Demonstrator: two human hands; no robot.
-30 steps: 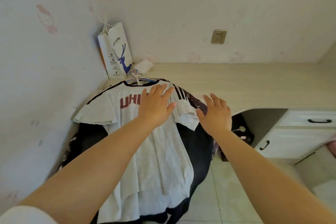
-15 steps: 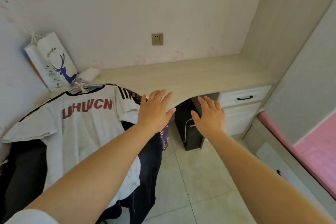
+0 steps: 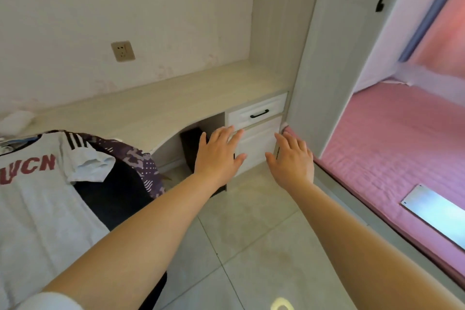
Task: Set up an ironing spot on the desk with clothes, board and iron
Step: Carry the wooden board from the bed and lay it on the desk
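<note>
A white T-shirt (image 3: 37,199) with red letters and black shoulder stripes lies on a pile of dark clothes (image 3: 118,189) at the left, draped off the end of the pale wooden desk (image 3: 156,108). My left hand (image 3: 217,155) and my right hand (image 3: 292,160) are stretched out in the air over the floor, fingers straight, holding nothing, in front of the desk's drawers. No ironing board and no iron are in view.
A wall socket (image 3: 122,51) sits above the desk. White drawers (image 3: 256,114) with a black handle are under its right end, a dark box (image 3: 192,146) in the knee space. A tall wardrobe panel (image 3: 319,58) and a pink bed (image 3: 392,146) with a flat silver thing (image 3: 437,214) stand at the right.
The view has swung right, from the clothes pile toward the drawers and bed. Both hands came off the T-shirt and now hover over the floor. The paper bag has left the view.
</note>
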